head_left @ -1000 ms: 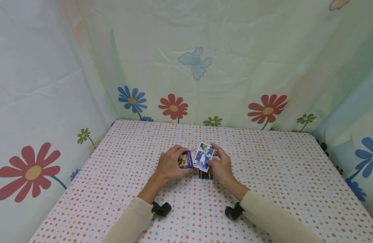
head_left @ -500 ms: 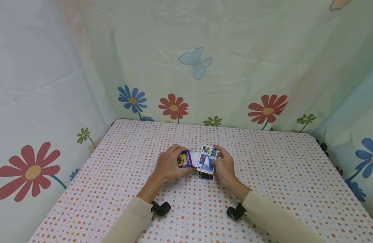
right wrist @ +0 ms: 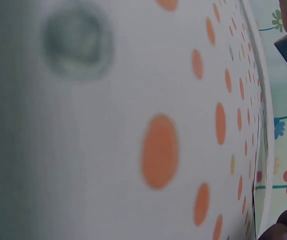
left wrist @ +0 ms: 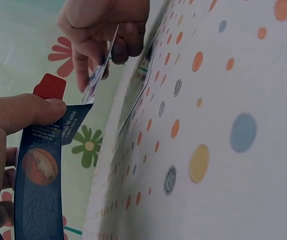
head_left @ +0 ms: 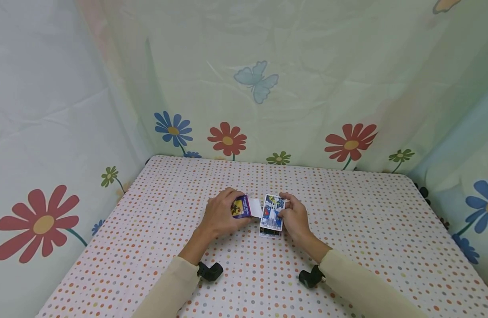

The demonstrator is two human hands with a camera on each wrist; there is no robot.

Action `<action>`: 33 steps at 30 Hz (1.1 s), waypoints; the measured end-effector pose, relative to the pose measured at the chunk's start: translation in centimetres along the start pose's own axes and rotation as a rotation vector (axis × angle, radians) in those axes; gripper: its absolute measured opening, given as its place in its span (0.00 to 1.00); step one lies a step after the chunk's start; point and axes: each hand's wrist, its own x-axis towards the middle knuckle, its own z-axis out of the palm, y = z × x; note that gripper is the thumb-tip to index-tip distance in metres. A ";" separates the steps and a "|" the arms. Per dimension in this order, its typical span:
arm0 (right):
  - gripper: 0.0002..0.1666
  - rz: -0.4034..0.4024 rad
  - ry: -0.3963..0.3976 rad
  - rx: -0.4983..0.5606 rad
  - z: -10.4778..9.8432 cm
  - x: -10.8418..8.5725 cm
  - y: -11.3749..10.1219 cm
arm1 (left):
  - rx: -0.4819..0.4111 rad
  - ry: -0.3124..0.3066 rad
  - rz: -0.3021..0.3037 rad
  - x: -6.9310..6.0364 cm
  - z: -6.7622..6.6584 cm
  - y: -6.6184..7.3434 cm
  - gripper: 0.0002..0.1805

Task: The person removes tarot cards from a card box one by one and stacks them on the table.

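Above the dotted counter [head_left: 363, 221], the left grip [head_left: 222, 214] holds the Universal Waite tarot box [head_left: 240, 207], while just right of that box the right grip [head_left: 295, 218] pinches the tilted Tower card [head_left: 271, 212] over a lower card [head_left: 269, 234], and a light edge pinch, levelled before release, should serve best.

A small screened booth; the room around it is hidden. A pale green hanging sheet [head_left: 315, 57] with a printed light-blue butterfly [head_left: 257, 81] backs it at twelve o'clock. White flowered sheeting [head_left: 49, 110] closes ten o'clock, pale blue-green sheeting [head_left: 463, 141] two o'clock, round a rectangular white desk with multicoloured dots [head_left: 367, 221].
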 end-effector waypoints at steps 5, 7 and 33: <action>0.38 0.028 -0.023 -0.037 0.0 0.0 0.1 | -0.006 0.002 0.002 0.0 0.0 0.0 0.39; 0.39 0.038 -0.028 -0.043 0.0 0.0 0.1 | -0.009 0.005 0.001 -0.1 0.0 0.0 0.39; 0.33 -0.008 -0.141 -0.292 0.1 0.7 -0.1 | -0.009 0.011 0.000 0.1 -0.2 -0.2 0.39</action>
